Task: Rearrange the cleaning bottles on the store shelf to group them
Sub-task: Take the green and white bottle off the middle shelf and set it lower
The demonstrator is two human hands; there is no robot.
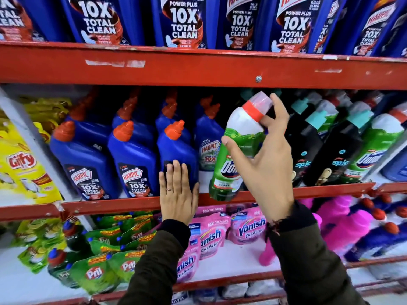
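My right hand [266,159] grips a green and white Domex bottle [236,148] with a red collar and clear cap, tilted in front of the middle shelf. My left hand [177,192] lies flat, fingers together, against the front of a blue Harpic bottle [176,148] with an orange cap. More blue Harpic bottles [130,155] stand in rows to its left. Just behind the held bottle stands a blue Harpic bottle with a green label [208,137]. Black Spic bottles [308,150] with teal caps and another green Domex bottle [374,146] stand to the right.
The red shelf rail [110,205] runs below the bottles, and a thick red shelf edge [198,67] sits close above them. Large Harpic bottles [185,20] fill the top shelf. Yellow Giffy pouches [22,164] are left; Pril pouches [99,265], Vanish pouches [211,236] and pink bottles [343,225] lie below.
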